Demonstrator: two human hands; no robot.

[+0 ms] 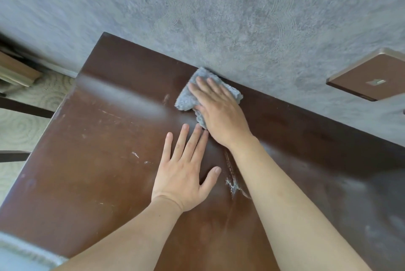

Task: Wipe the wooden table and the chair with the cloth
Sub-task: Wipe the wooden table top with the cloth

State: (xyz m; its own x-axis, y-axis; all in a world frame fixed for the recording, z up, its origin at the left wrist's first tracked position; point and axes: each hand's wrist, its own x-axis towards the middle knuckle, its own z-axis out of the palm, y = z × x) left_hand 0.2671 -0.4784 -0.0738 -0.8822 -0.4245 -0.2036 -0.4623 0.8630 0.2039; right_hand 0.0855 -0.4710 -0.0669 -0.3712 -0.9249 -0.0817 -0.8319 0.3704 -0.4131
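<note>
A dark brown wooden table (105,161) fills the middle of the view, its far edge against a grey textured wall. White scratches and smears mark its top. A fluffy grey cloth (186,99) lies at the far edge by the wall. My right hand (219,110) presses flat on top of the cloth, fingers spread toward the wall. My left hand (186,172) rests flat on the bare tabletop just in front of it, fingers apart, holding nothing. Its fingertips nearly touch my right hand. The chair cannot be identified for certain.
A brown plate (372,75) is mounted on the grey wall (241,18) at right. Dark wooden bars (26,108), perhaps furniture, stand left of the table over pale patterned carpet (19,130). A wooden piece (17,71) sits at far left.
</note>
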